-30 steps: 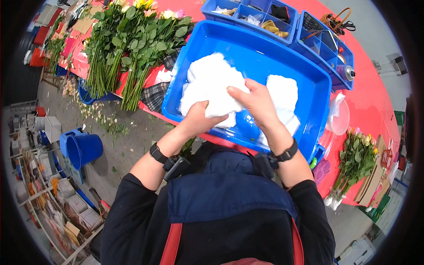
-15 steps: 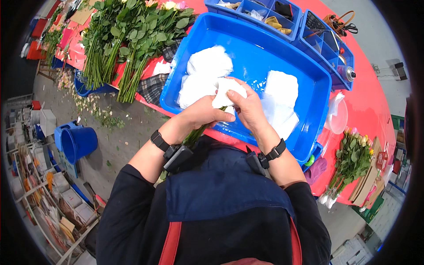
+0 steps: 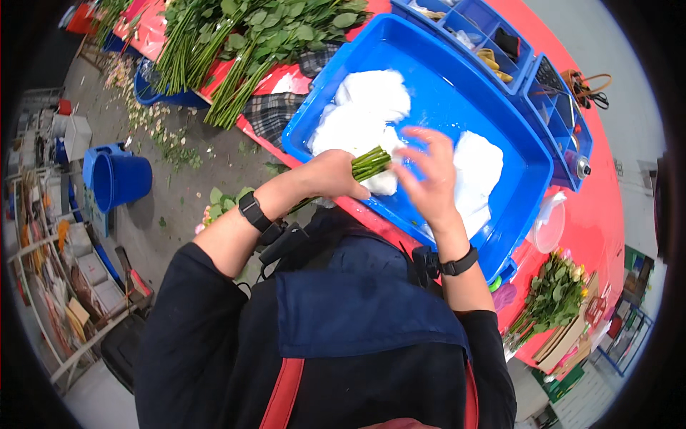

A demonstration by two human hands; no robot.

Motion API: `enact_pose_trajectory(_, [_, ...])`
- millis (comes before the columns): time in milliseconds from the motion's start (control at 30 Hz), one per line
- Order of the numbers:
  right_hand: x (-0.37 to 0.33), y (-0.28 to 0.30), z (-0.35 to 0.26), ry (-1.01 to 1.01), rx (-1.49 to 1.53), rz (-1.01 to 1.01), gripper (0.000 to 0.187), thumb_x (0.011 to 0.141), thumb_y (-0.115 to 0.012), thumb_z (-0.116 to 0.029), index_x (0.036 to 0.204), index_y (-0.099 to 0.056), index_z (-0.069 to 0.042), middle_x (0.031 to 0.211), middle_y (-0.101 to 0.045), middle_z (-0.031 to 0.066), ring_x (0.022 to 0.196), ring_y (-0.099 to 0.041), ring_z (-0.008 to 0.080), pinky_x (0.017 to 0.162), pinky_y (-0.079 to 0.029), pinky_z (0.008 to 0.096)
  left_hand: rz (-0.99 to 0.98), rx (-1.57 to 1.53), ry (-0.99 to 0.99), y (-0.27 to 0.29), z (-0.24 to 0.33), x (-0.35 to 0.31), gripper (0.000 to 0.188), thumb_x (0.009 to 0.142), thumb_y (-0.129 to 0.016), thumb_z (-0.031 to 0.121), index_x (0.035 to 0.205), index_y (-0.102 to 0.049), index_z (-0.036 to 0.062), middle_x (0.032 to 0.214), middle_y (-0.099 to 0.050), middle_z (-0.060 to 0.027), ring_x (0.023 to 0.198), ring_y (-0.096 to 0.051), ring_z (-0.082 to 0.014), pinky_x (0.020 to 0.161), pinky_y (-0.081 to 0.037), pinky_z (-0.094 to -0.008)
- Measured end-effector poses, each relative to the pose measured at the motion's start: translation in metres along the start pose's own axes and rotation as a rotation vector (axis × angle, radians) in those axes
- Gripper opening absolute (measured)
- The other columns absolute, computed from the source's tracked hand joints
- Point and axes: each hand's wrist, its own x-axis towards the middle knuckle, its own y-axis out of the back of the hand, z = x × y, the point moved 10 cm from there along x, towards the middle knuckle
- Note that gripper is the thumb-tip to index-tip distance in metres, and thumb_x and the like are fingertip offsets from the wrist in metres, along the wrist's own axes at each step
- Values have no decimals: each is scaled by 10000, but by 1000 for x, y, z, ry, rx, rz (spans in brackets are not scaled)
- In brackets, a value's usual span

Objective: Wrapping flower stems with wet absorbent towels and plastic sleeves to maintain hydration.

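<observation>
A bunch of cut green flower stems (image 3: 369, 164) is gripped in my left hand (image 3: 330, 175), the bare stem ends pointing right over the near edge of the blue tray (image 3: 443, 93). Leaves and pinkish blooms (image 3: 213, 211) show beside my left forearm, at the bunch's other end. My right hand (image 3: 432, 175), a little blurred, is just right of the stem ends with fingers apart and nothing visible in it. White cotton-like wads (image 3: 373, 94) lie in the tray's left half, one partly hidden below the stems. A folded white pad (image 3: 477, 168) lies on the right.
Long-stemmed leafy flowers (image 3: 264, 36) are heaped at the far left of the red table (image 3: 607, 171). Blue divided organisers (image 3: 493, 43) stand behind the tray. A smaller rose bunch (image 3: 554, 293) lies at right. A blue bucket (image 3: 123, 179) stands on the petal-strewn floor.
Both hands held a white wad around the stem ends before; now the ends are bare and my right hand has let go, moving right. The view has shifted.
</observation>
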Motion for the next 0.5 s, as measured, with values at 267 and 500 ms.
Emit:
enact_pose_trajectory(267, [-38,-78,-43,61,144,-558,125,780,-656,-86,877,-601,-32,855,-621,128,758,-600,331,673,-495,396,-520,-234,-15,-54,-7,-38,248,709,-778,197,731,-605,21,584,-572,-47,506,-566,-149,468,-454,-279])
enact_pose_trajectory(500, [-65,-87,-87,359,-194,-731,242,759,-570,-86,985,-564,-1,875,-588,122,740,-607,286,604,-491,363,-662,-297,41,-85,-25,-52,229,772,-751,149,674,-582,29,584,-550,-38,510,-565,-143,467,-473,-278])
